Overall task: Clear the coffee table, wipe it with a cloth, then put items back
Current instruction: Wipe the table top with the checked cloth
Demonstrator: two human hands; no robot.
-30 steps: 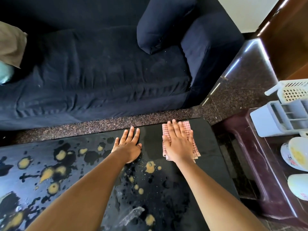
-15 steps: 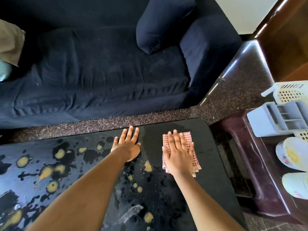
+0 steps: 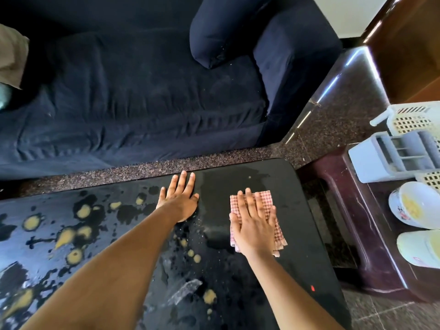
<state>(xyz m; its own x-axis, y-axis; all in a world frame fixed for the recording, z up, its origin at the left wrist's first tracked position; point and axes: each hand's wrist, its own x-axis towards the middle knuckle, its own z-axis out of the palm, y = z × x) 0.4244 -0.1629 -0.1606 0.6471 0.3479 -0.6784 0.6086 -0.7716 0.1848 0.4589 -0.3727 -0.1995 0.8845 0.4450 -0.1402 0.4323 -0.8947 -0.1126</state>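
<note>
Cloth (image 3: 266,198) flat under right hand (image 3: 253,225); left hand (image 3: 181,201) beside, on coffee table (image 3: 238,294)

— What sort of place?
— A home, likely the living room; a dark blue sofa (image 3: 142,103) with a loose cushion (image 3: 221,32) faces a low black worktop (image 3: 297,258); speckled polished floor (image 3: 345,103); plastic baskets (image 3: 412,120) and what seem bowls (image 3: 414,206) on a side table (image 3: 345,198).

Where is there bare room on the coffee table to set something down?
Free: the far right corner of the coffee table, between left hand, cloth and the edges; the near right strip below the cloth. Crowded: yellow spills left of the left hand.
</note>
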